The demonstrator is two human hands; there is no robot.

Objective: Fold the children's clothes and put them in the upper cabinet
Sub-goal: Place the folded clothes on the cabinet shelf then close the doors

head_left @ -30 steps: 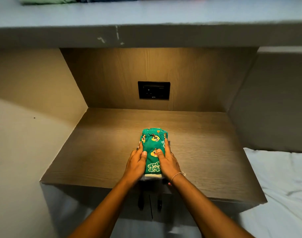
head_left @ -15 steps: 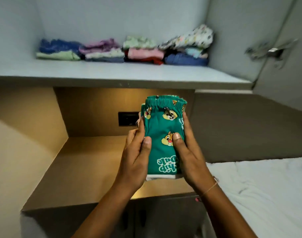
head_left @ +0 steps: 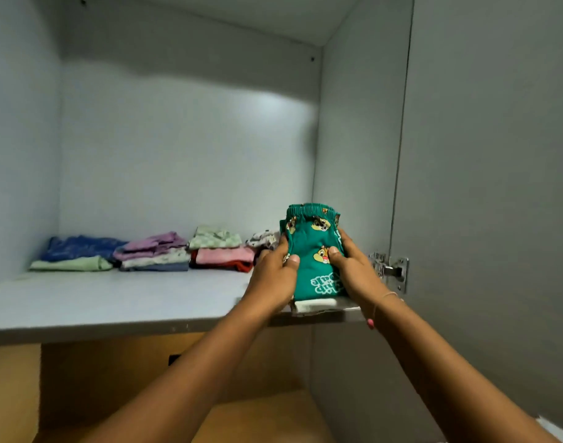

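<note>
Blue-and-green stack (head_left: 79, 255): lay well to the left of the grip, at the back of the upper cabinet shelf (head_left: 114, 298), already folded.
Purple stack (head_left: 154, 252): sat folded, just right of the blue one.
Pink-and-red stack (head_left: 221, 251): stood near the grip's left side, with a spotted pile (head_left: 264, 238) partly hidden behind the left hand.
Left hand (head_left: 273, 276): pressed the green bundle's left edge, thumb on top, fingers wrapped under.
Green chipmunk-print shorts (head_left: 315, 251): were folded and clamped between both hands over the shelf's front right part; whether they touched it I could not tell.
Right hand (head_left: 353, 270): closed on the right edge likewise.
Cabinet hinge (head_left: 390, 270): was just right of the grip.
Progress: several items looked stored; this bundle was folded but not yet set down and released.
</note>
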